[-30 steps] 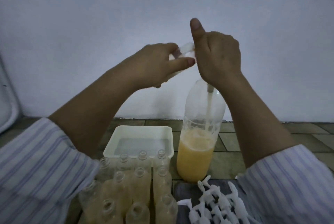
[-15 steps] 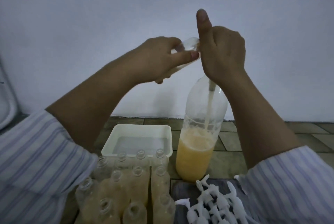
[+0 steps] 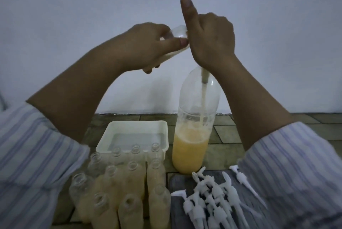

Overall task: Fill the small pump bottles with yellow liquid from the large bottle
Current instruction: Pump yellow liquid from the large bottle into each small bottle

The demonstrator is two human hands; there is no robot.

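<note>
The large clear bottle (image 3: 192, 141) stands on the tiled surface, about a third full of yellow liquid, with a tube running down inside it. My right hand (image 3: 211, 42) is closed around its top, thumb pointing up; what it grips is hidden. My left hand (image 3: 148, 47) holds a small clear bottle (image 3: 178, 33) tilted sideways, its mouth end against the right hand. Yellowish liquid lies along the small bottle's lower side. Several open small bottles (image 3: 129, 188) stand grouped at the front, most holding pale yellow liquid.
A white rectangular tub (image 3: 103, 145) with some clear liquid sits behind the small bottles. Several white pump heads (image 3: 211, 197) lie piled on a grey cloth at the front right. A white wall stands close behind.
Both hands stay together at the large bottle's top. The right thumb has straightened further upward, and the view has shifted slightly.
</note>
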